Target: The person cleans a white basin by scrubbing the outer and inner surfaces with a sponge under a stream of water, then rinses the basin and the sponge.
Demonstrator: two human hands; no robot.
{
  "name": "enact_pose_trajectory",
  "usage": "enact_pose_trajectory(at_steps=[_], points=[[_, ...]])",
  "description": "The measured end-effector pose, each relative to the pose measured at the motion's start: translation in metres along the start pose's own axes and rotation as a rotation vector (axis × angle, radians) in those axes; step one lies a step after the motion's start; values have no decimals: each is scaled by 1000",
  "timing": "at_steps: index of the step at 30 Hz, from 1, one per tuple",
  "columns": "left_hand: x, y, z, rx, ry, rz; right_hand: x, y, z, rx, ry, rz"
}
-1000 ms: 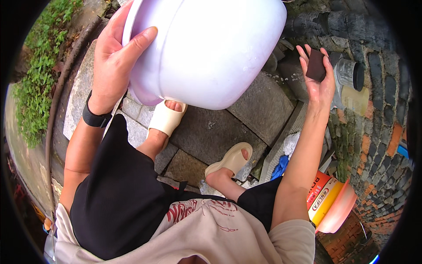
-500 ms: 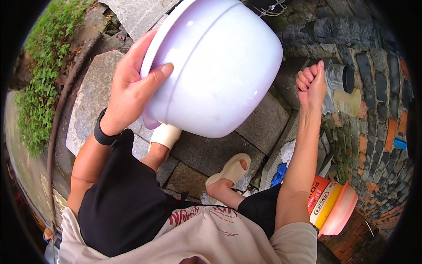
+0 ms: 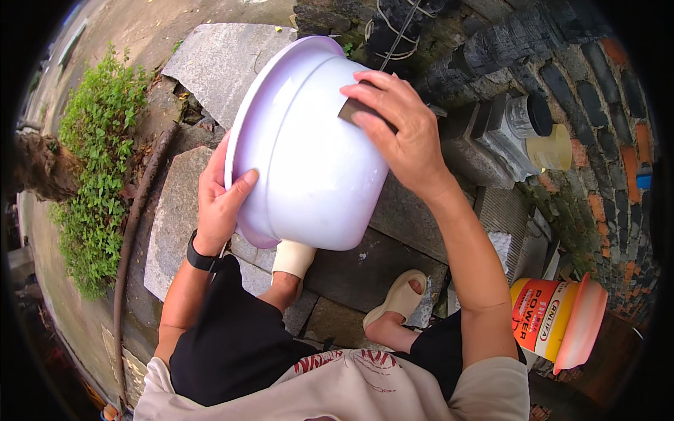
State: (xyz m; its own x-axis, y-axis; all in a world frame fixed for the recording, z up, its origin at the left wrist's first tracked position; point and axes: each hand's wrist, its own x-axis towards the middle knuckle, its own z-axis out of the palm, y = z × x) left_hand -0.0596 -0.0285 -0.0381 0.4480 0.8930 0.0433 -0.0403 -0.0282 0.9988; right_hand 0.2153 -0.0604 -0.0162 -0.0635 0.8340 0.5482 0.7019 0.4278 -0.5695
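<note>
A glossy white plastic basin [image 3: 316, 165] with a faint lilac tint is tipped on its side in front of me, its outer wall turned up toward me. My left hand [image 3: 222, 203] grips its rim, thumb on the outside and fingers going behind into the hidden inner side. In my right hand [image 3: 407, 137] is a flat dark pad [image 3: 366, 109], like a piece of sandpaper. The fingers press it against the upper right of the basin's wall, near the base. The exact make of the pad cannot be told.
A clear jar with a black lid [image 3: 539, 114] and a yellowish tub [image 3: 551, 149] stand by the brick wall [image 3: 597, 112]. An orange and yellow bucket [image 3: 554, 319] is at my right. Stone slabs [image 3: 232, 67], a pipe [image 3: 133, 217] and green plants [image 3: 102, 168] lie to the left.
My right hand has come from beside the jar onto the basin, and the dark pad now shows in it. The basin sits lower and farther left, still held by my left hand.
</note>
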Motion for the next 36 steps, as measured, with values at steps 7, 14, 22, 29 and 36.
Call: enact_pose_trajectory(at_steps=[7,14,22,29,36], points=[[-8,-1,-13,115,-46,-113,15,45,7,127,-19,373],[53,57,13,180,-214,-345,7,10,0,59,62,315],[34,4,12,88,-135,9,20,-41,11,17,-113,-139],[17,-23,-11,132,-85,-10,38,50,-4,258,-111,114],[8,-32,-12,62,13,-29,33,79,7,137,-47,423]])
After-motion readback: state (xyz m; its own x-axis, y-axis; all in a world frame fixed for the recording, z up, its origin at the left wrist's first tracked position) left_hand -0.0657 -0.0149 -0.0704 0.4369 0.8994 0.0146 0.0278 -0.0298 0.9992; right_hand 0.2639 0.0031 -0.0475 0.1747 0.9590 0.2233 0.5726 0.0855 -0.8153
